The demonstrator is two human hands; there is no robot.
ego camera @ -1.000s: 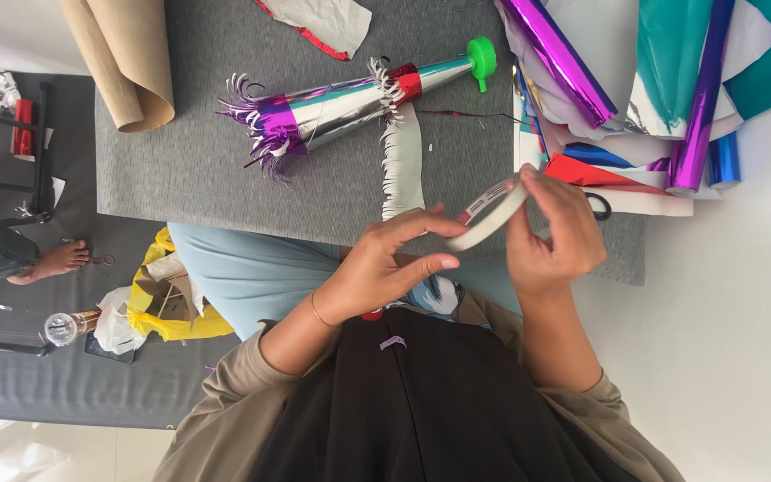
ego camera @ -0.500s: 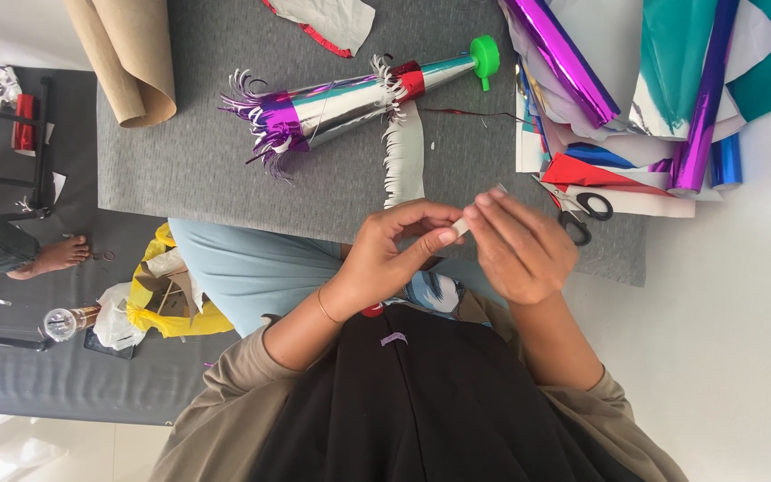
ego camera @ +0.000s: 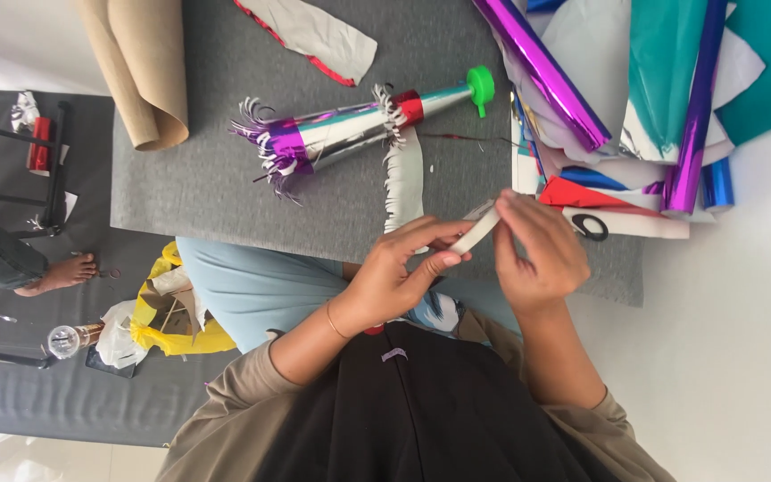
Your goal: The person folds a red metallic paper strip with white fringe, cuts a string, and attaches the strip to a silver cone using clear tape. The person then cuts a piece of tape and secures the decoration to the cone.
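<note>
Both hands meet at mid-frame over the near edge of the grey table [ego camera: 225,192]: the left hand [ego camera: 399,277] pinches the lower end of a roll of white tape [ego camera: 477,230] between thumb and fingers, and the right hand [ego camera: 537,254] closes its fingertips on the upper end. To do this well, I judge the left grip should hold the roll steady while the right fingertips pick at the tape's edge. Seen nearly edge-on, the roll's long axis runs from lower left to upper right, toward the foil rolls [ego camera: 689,116].

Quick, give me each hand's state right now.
Left hand: closed, pinching the white tape roll.
Right hand: fingers closed on the same roll's upper edge.
</note>
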